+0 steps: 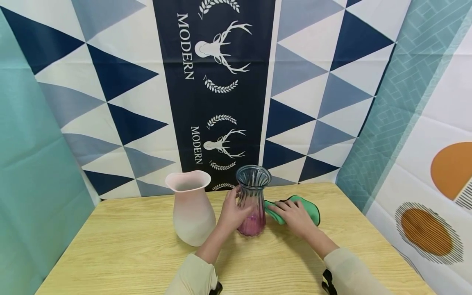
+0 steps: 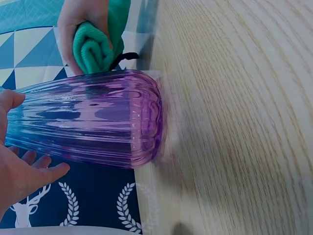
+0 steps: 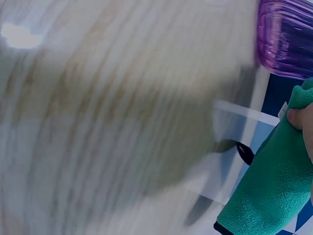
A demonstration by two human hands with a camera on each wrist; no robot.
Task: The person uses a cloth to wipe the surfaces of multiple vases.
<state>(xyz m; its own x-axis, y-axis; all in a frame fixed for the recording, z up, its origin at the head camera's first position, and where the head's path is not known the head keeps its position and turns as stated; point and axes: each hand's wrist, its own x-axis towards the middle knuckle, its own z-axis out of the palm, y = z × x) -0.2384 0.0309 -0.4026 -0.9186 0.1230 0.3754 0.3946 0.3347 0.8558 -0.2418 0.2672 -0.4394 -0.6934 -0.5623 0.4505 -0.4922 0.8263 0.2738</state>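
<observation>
A ribbed glass vase, blue at the flared rim and pink-purple at the base, stands upright toward the back of the table. My left hand grips its left side, thumb across the front and fingers round the far side. In the left wrist view that thumb and those fingers sit on either side of the vase body. My right hand holds a folded green cloth with dark edging, close to the vase's right side. A black loop hangs from the cloth in the right wrist view.
A matte pink-and-white vase with a wavy rim stands left of the glass one, near my left forearm. The wooden table ends at a patterned backdrop behind. Another printed sheet borders the right side.
</observation>
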